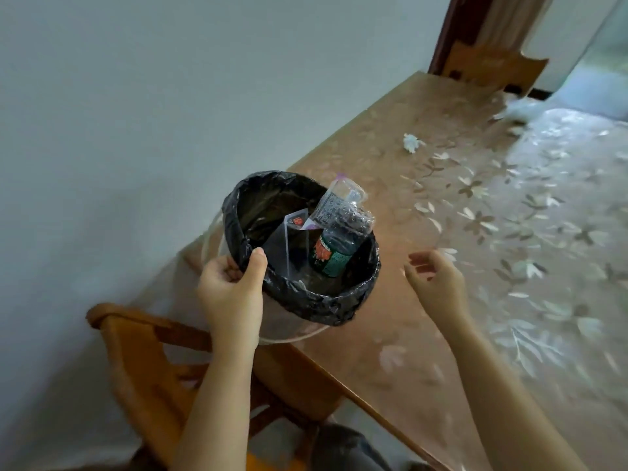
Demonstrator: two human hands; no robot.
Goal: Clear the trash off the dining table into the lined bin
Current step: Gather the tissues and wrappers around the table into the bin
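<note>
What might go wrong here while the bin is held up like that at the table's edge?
The bin is gripped only by the left hand at its rim, so it may tip or slip. The clear wrapper and bottle poke above the liner and could fall out. The crumpled tissue lies far up the table, a long reach for the empty right hand.

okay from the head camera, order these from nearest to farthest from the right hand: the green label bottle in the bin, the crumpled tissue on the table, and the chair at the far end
From the right hand:
1. Green-label bottle, just to its left, standing in the lined bin.
2. Crumpled tissue, farther up the table.
3. Far chair, beyond the table's far end.
</note>
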